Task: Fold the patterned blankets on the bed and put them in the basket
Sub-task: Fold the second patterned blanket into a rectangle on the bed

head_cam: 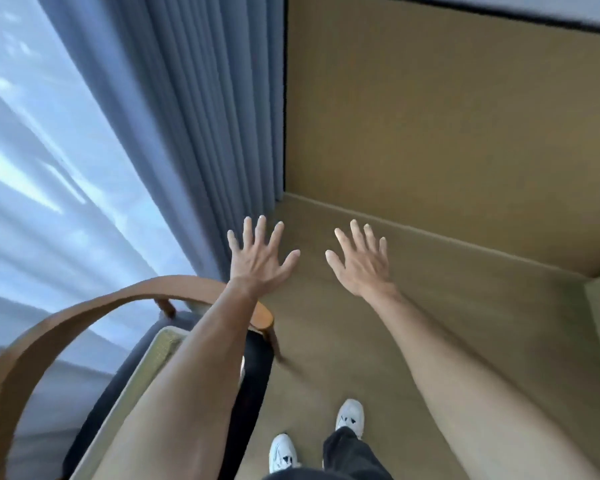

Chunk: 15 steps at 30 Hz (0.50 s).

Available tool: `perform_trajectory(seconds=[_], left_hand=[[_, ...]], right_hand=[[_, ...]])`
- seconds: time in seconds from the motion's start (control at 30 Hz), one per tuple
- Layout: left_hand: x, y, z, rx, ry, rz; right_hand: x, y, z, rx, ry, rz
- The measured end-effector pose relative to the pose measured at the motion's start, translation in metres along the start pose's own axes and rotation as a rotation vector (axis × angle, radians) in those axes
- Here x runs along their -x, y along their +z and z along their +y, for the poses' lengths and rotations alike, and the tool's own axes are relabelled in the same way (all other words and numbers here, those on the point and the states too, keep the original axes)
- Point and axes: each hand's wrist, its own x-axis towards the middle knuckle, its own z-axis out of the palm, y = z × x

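My left hand [258,256] and my right hand [361,259] are stretched out in front of me at the middle of the head view, backs up, fingers spread and straight. Neither hand holds or touches anything. No patterned blanket, bed or basket shows in this view. Both bare forearms run down to the bottom edge of the frame.
A chair with a curved wooden back [84,313] and a pale seat cushion [142,382] stands at the lower left under my left arm. Blue curtains [194,116] hang at the left beside a tan wall [447,133]. Beige carpet [343,341] lies underfoot, my white shoes [350,415] on it.
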Motion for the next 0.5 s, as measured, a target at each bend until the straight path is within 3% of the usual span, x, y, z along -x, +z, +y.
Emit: perform_trajectory(seconds=[0.27, 0.5], left_hand=[[-0.014, -0.002, 0.213, -0.127, 0.486, -0.062], [0.055, 0.019, 0.421, -0.231, 0.863, -0.096]], right_hand=[[0.121, -0.039, 0.183, -0.121, 0.521, 0.115], [0.279, -0.049, 0.322, -0.116, 0.905, 0.226]])
